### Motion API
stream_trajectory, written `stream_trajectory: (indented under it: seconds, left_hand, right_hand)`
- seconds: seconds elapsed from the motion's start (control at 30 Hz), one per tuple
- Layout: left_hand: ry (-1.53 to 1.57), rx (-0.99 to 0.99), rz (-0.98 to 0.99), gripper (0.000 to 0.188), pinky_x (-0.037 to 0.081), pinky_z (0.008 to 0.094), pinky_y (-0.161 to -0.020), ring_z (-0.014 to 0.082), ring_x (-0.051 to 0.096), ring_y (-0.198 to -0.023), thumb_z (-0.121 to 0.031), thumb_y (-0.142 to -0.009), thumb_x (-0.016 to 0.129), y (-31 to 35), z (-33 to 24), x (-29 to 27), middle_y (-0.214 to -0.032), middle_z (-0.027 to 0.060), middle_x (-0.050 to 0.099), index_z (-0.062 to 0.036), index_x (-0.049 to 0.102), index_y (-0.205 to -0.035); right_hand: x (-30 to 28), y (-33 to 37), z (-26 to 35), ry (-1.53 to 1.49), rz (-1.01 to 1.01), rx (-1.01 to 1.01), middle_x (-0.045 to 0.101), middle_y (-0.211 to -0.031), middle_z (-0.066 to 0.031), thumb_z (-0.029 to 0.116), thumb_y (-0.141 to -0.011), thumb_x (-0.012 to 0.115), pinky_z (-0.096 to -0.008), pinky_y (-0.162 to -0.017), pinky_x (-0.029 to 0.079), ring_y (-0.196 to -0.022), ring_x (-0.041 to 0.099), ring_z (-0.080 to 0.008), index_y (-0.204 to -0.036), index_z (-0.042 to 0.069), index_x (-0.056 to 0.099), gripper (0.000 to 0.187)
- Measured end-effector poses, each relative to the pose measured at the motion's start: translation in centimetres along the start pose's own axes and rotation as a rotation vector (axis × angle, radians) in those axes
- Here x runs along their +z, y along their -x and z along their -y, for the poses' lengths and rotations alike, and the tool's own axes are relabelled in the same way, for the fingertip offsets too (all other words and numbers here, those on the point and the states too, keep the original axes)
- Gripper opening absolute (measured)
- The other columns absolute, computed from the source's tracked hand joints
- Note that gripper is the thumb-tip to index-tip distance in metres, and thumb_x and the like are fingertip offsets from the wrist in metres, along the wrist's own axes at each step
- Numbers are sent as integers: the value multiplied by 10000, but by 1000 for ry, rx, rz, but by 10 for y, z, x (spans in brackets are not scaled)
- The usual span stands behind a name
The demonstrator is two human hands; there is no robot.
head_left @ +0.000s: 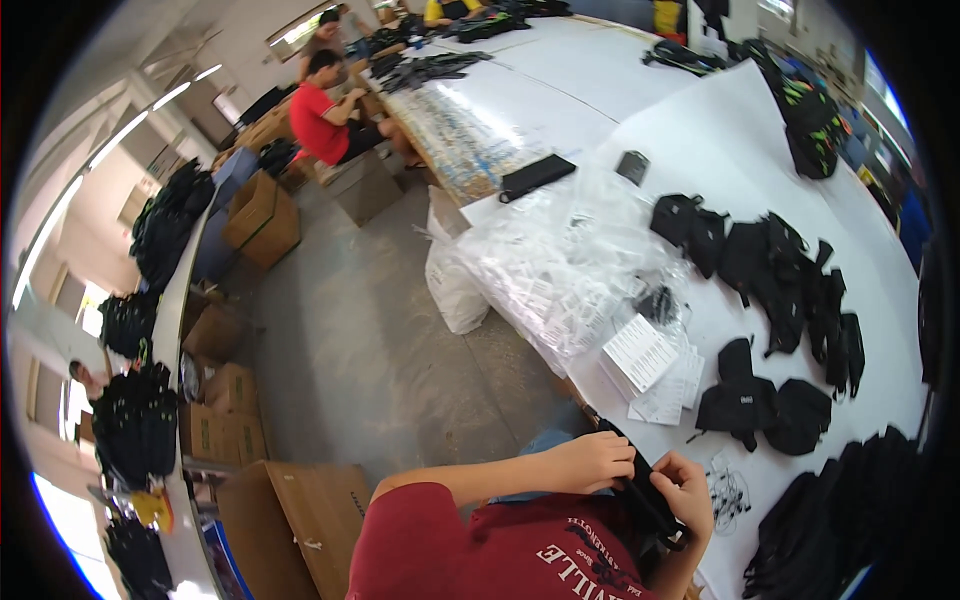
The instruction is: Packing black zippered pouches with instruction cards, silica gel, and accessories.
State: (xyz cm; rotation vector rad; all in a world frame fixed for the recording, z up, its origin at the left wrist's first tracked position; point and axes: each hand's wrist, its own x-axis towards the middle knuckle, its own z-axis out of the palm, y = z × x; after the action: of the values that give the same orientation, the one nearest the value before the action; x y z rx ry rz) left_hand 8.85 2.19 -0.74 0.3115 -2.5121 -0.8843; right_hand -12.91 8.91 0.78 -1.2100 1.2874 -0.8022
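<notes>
My left hand [598, 461] and my right hand [686, 492] are close together in front of my body at the table's near edge. Between them is a black fabric piece [645, 500], long and narrow; its exact kind is not clear. The left fingers are closed on its upper part. On its other side, the right thumb and fingers pinch it. Just right of my right hand lies a small tangle of thin black cords [730, 492]. Past the hands, a stack of printed white cards [640, 354] rests on the white table [700, 150].
Clear plastic bags [560, 250] are heaped beyond the cards. Black fabric pouches [738, 395] lie to the right, with a dark pile [825, 520] nearer me. An open cardboard box [300, 520] stands at lower left. A person in red [322, 120] sits farther off.
</notes>
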Motion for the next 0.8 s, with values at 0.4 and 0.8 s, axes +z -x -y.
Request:
stream_trajectory:
  seconds: [0.4, 0.8]
  left_hand:
    - [-9, -156, -283, 172, 383, 358, -829, 219, 538, -923, -109, -738, 680, 25, -8, -2, -920, 40, 571, -84, 615, -895]
    - [491, -648, 131, 342, 431, 354, -801, 247, 564, -909, -277, -907, 556, 62, 3, -42, -958, 143, 592, -9, 494, -1109]
  right_hand:
    - [11, -48, 14, -1, 249, 18, 596, -660, -6, 17, -824, 600, -203, -585, 431, -618, 542, -51, -788, -18, 555, 68]
    - [-3, -38, -53, 33, 233, 91, 521, -719, 50, 210, -947, 518, -214, -589, 382, -668, 465, -40, -887, 12, 585, 218]
